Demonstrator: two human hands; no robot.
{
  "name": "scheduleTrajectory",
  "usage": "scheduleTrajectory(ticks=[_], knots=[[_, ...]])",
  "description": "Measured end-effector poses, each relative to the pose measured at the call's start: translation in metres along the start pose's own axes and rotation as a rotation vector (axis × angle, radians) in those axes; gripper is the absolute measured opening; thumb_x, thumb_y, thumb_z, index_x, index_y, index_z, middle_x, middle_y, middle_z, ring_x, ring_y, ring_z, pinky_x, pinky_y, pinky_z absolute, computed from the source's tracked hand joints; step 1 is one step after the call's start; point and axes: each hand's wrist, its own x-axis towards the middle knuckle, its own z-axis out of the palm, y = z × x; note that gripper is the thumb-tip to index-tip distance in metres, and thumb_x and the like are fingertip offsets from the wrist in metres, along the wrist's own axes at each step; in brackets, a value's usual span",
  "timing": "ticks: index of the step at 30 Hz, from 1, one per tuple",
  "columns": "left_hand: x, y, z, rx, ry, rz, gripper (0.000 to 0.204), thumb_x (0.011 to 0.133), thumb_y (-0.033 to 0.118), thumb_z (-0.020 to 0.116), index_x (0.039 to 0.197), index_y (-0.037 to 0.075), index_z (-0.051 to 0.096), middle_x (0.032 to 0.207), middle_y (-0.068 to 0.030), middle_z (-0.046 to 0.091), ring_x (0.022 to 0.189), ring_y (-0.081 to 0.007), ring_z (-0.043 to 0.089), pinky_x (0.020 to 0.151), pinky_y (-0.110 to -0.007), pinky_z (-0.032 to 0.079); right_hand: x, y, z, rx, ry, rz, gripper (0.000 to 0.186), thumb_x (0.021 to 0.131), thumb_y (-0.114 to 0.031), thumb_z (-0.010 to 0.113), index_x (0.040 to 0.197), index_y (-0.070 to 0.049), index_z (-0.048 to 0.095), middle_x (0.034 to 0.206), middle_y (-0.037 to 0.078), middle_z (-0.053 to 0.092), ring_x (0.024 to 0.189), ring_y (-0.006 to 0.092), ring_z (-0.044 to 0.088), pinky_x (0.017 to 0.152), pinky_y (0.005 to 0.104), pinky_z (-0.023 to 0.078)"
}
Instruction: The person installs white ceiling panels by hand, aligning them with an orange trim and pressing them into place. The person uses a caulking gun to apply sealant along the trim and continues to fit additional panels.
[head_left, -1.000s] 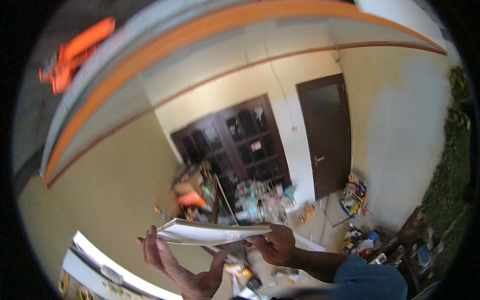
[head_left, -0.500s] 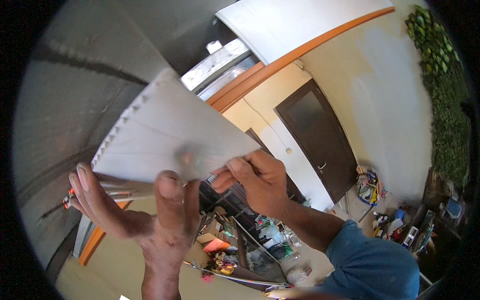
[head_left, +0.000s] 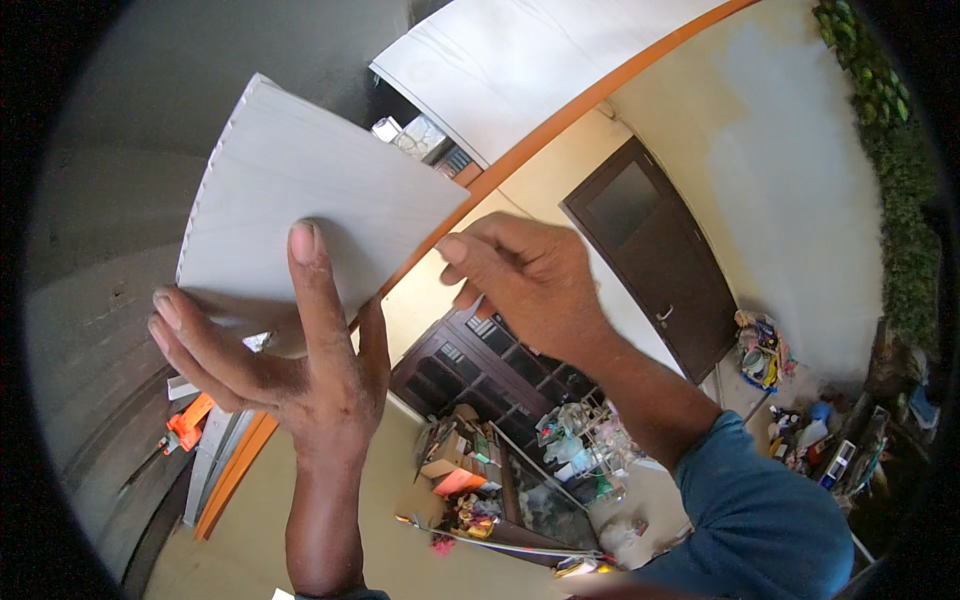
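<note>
A cut piece of white hollow plastic panel [head_left: 330,160], toothed along its left edge, is held up in front of me. My left hand [head_left: 320,375] grips it from below. One finger lies flat against the panel's face, and others reach around its lower edge. Just below the panel's right corner is my right hand [head_left: 530,280], apart from the panel. Its fingers are curled in toward the thumb, and whether anything small is between them cannot be made out.
Overhead runs a white panelled ceiling section [head_left: 500,60] bordered by an orange-brown beam [head_left: 600,85]. A dark open gap lies beside it. An orange tool-like object [head_left: 185,425] sits by metal framing at left. Far below are a brown door [head_left: 640,250], cluttered shelving [head_left: 540,490] and piled goods [head_left: 815,435].
The panel piece has risen and tilted, with my left hand still on it. My right hand has come off its right corner. The view has shifted slightly.
</note>
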Motion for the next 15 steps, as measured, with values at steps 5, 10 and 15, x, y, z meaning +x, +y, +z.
scheduleTrajectory(ticks=[5, 10, 15], knots=[[0.016, 0.003, 0.016, 0.019, 0.038, 0.015, 0.127, 0.059, 0.025, 0.110, 0.171, 0.030, 0.048, 0.177, -0.0306, 0.003, 0.162, -0.0596, 0.006, 0.130, -0.076, 0.020, 0.014, -0.018, -0.046, -0.085, 0.080, -0.124, 0.023, 0.111, -0.025, 0.074, 0.107, -0.002, 0.080, 0.089, 0.006, 0.080, 0.070, 0.0074, 0.072, 0.058, 0.0237, 0.057], [0.024, 0.007, 0.019, 0.052, 0.043, 0.056, 0.126, 0.059, 0.028, 0.110, 0.170, 0.032, 0.051, 0.178, -0.0324, 0.007, 0.162, -0.0596, 0.010, 0.130, -0.072, 0.022, 0.057, -0.058, -0.069, -0.292, 0.206, -0.518, 0.022, 0.110, -0.023, 0.076, 0.111, -0.002, 0.081, 0.093, 0.005, 0.082, 0.075, 0.0062, 0.072, 0.063, 0.0233, 0.058], [0.025, 0.013, 0.013, 0.058, -0.024, 0.020, 0.124, 0.061, 0.027, 0.108, 0.170, 0.036, 0.050, 0.179, -0.0337, 0.008, 0.163, -0.0598, 0.010, 0.130, -0.071, 0.022, 0.108, -0.098, -0.058, -0.376, 0.104, -1.125, 0.037, 0.096, -0.009, 0.081, 0.131, -0.002, 0.070, 0.119, 0.014, 0.077, 0.088, 0.0207, 0.076, 0.074, 0.0324, 0.060]])
